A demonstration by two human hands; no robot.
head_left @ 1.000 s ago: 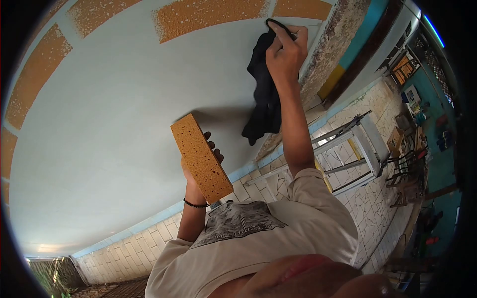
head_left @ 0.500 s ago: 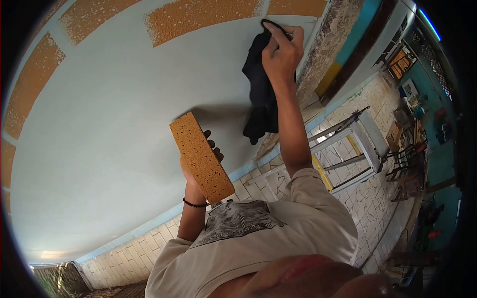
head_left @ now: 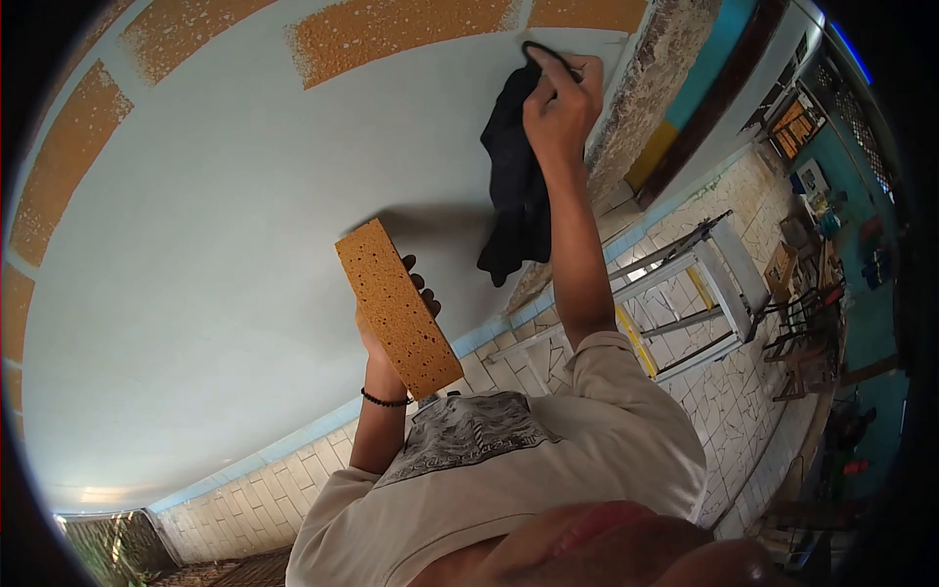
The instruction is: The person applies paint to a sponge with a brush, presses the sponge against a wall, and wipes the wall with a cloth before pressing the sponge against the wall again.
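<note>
My left hand [head_left: 375, 338] grips an orange-brown rectangular sponge [head_left: 398, 308] pitted with dark holes. Its fingertips, dark at the ends, curl round the sponge's right side, and a beaded bracelet circles the wrist. At the upper right, my right hand [head_left: 562, 112] holds a black cloth [head_left: 516, 181], which hangs down along the wall. With the index finger stretched out under a fold of the cloth, it presses the pale wall [head_left: 225, 196] just below a painted orange brick shape [head_left: 406, 37]. Part of the cloth is hidden behind my hand and forearm.
More orange brick shapes [head_left: 73, 161] curve along the wall's upper left. A rough, bare wall edge [head_left: 655, 83] runs right of my right hand. A white-and-yellow metal frame [head_left: 685, 308] stands on the tiled floor [head_left: 675, 421], with cluttered furniture [head_left: 807, 293] farther right.
My right hand and the cloth's top have shifted slightly right and down along the wall. The left hand holds the sponge in nearly the same place.
</note>
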